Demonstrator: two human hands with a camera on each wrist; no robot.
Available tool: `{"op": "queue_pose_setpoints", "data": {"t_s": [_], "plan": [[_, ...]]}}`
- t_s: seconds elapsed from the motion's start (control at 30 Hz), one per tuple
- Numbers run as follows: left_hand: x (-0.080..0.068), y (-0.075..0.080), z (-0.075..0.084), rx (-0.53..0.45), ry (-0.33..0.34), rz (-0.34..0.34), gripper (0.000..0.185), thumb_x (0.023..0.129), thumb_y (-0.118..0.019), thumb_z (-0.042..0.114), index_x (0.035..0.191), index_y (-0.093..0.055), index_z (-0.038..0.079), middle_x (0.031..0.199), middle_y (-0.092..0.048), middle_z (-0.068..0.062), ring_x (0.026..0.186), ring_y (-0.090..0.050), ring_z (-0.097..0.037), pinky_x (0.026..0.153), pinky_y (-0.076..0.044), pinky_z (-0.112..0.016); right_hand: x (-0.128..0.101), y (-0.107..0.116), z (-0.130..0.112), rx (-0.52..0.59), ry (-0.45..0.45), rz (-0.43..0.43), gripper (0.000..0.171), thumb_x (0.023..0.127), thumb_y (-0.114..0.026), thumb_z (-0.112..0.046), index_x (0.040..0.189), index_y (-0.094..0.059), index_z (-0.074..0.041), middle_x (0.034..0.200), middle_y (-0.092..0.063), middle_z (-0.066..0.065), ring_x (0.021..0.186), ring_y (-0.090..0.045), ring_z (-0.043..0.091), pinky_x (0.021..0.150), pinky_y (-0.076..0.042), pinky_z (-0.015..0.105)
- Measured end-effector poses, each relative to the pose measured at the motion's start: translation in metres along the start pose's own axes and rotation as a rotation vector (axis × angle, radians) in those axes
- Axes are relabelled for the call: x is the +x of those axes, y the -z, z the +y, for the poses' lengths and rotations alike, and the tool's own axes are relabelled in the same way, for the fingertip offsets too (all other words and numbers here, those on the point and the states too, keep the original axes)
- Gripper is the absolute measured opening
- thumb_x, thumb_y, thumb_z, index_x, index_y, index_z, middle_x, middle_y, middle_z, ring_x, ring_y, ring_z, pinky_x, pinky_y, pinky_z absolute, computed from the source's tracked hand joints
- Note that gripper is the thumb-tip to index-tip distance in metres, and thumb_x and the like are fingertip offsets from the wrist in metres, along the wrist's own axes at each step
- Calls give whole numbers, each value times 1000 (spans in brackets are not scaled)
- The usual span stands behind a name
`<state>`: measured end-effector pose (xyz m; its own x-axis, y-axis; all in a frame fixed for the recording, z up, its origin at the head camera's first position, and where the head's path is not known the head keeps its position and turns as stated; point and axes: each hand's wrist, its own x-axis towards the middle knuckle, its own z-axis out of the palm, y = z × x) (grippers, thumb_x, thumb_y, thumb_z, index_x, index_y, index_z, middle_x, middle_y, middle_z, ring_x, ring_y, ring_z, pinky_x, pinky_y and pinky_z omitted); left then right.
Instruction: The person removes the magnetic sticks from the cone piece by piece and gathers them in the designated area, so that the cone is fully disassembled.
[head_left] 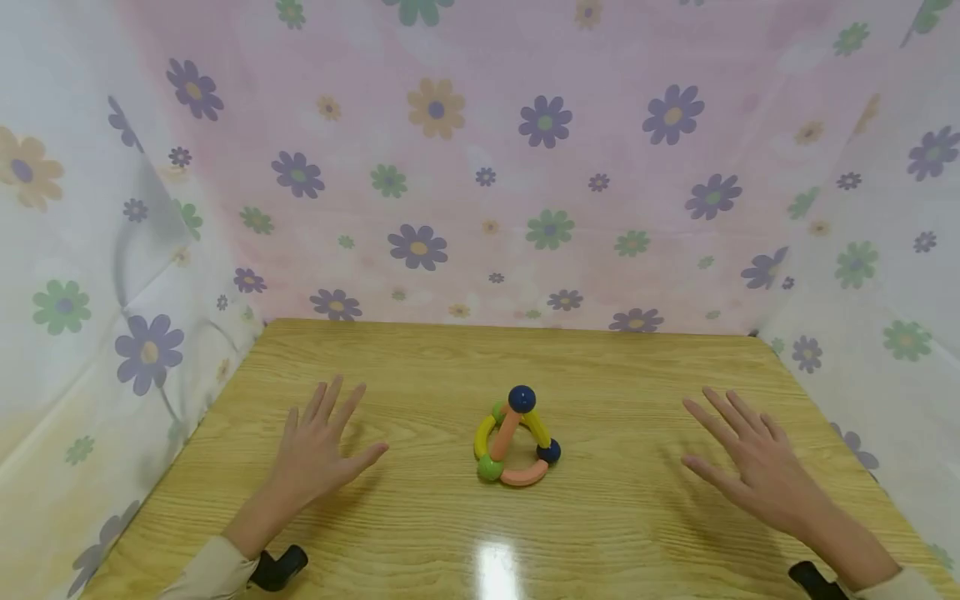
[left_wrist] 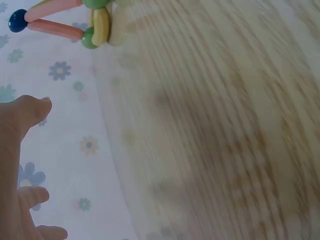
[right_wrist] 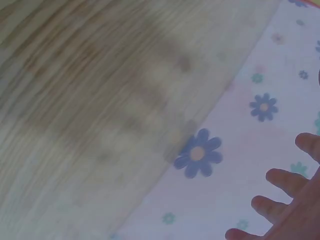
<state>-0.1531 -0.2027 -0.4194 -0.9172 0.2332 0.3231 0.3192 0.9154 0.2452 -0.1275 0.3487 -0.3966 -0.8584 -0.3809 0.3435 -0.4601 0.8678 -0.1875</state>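
Observation:
A small frame of rods and balls (head_left: 507, 433) stands in the middle of the table. Its top is a dark blue ball (head_left: 522, 399), joined by straight orange and yellow rods to a ring of curved rods, two green balls and another dark blue ball (head_left: 549, 451). To its left, my left hand (head_left: 318, 450) is held with fingers spread, apart from the frame. On the other side my right hand (head_left: 757, 467) is likewise spread, with nothing in it. The left wrist view catches part of the frame, including a green ball (left_wrist: 90, 38), at its upper edge.
The wooden table (head_left: 405, 367) is enclosed at the back and sides by flowered cloth (head_left: 480, 142). Black wrist straps (head_left: 279, 568) sit on both wrists. A bright reflection lies on the table's near side.

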Motion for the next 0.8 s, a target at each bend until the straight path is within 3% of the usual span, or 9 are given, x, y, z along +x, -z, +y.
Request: {"op": "queue_pose_setpoints", "data": {"t_s": [0.27,0.4,0.57,0.8], "plan": [[13,-7,20,-185,-48,17,81,81,-69,51,147,-35,19,150,-30,-18,134,-29,-42,95,-31,-67,26,1,-32,90,116,82,73,79,-77,-23,144,-42,-22,140,-42,15,123,-40,42,87,-33,64],[18,-8,33,-316,-27,-3,79,81,-69,52,146,-36,23,150,-32,-12,132,-34,-40,92,-36,-65,38,-4,-46,153,142,100,70,80,-76,-16,142,-45,-21,137,-45,13,121,-43,35,85,-39,57],[27,-13,46,-461,5,-40,76,81,-68,54,145,-37,29,149,-34,-2,134,-34,-29,98,-35,-59,55,-10,-61,239,161,95,65,82,-74,-12,140,-46,-21,135,-46,8,122,-44,28,86,-43,52],[42,-18,68,-646,32,-101,71,80,-72,49,141,-40,35,144,-40,8,133,-36,-22,100,-36,-52,80,-16,-79,333,234,101,60,83,-73,-10,137,-50,-19,131,-50,0,112,-50,14,76,-49,32]]}}
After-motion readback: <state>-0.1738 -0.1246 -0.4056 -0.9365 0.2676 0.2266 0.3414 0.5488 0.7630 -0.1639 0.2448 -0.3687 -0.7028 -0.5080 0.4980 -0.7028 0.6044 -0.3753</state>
